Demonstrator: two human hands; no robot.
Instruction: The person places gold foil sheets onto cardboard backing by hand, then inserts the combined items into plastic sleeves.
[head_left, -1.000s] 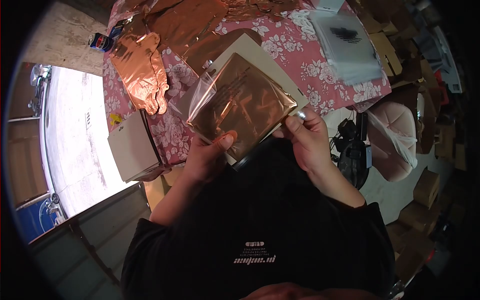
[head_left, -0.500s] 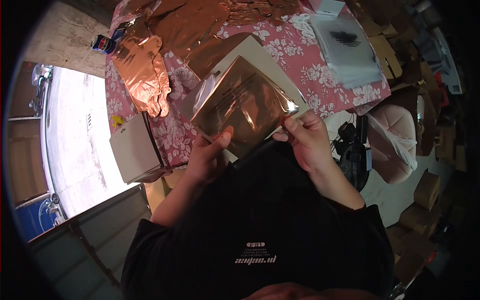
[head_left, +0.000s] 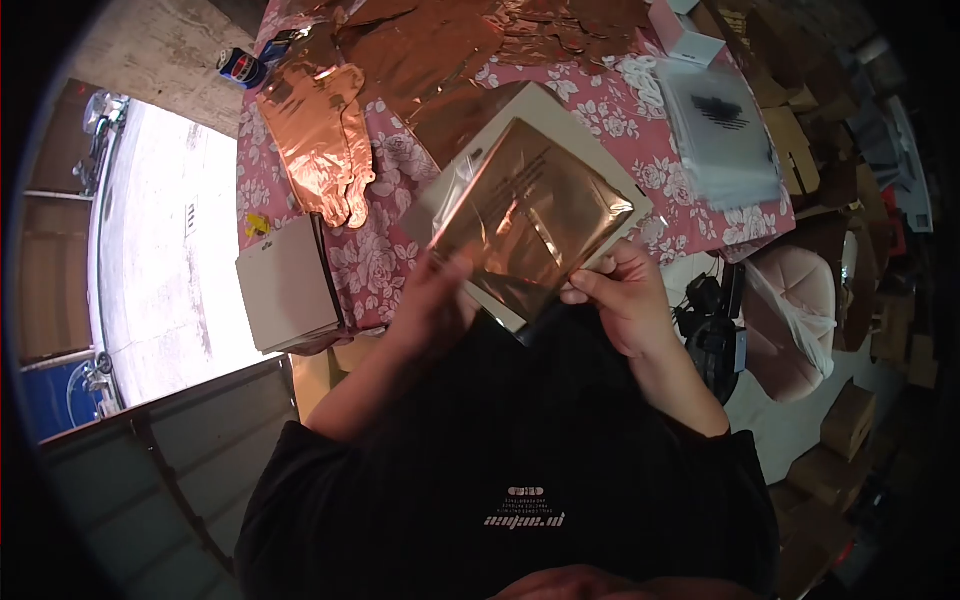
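Observation:
A clear plastic bag of folded copper-coloured foil (head_left: 545, 215), with small dark print, lies tilted over a pale card (head_left: 535, 105) in front of my chest. My right hand (head_left: 628, 295) pinches the lower right edge between thumb and fingers. At the lower left edge, my left hand (head_left: 435, 300) is closed on the bag, though motion blurs its fingers. The card's underside is hidden. Beyond the bag, flat copper foil balloons (head_left: 310, 140) lie on the flowered pink tablecloth (head_left: 375, 250).
A stack of pale cards (head_left: 285, 290) stands at the table's left edge. A can (head_left: 240, 68) sits at the back left. More copper foil (head_left: 420, 60) covers the far side. Clear plastic bags (head_left: 715, 130) and a white box (head_left: 685, 35) lie right, near a padded chair (head_left: 795, 290).
The bag and card have turned a little clockwise and shifted right in view. My left hand has moved slightly at the lower left edge and is now blurred. The whole view has shifted somewhat.

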